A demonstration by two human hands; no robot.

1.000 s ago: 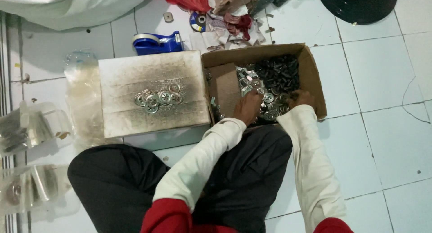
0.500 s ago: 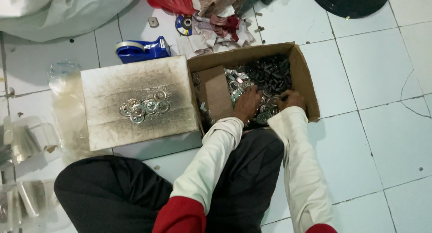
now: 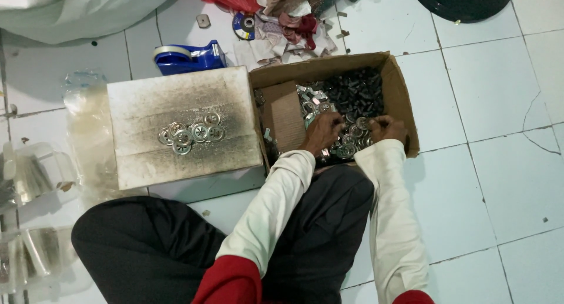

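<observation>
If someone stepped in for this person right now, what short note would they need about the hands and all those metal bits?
Left hand: down in the cardboard box, fingers curled among the loose metal parts; whether it grips one I cannot tell.
Right hand: also in the box, on the shiny pieces at its near edge.
Done: a small cluster of round metal washers lies on the grey block beside the box.
Left: the box holds many more parts, dark and shiny mixed.
Nearby: blue tape dispenser behind the block.
</observation>
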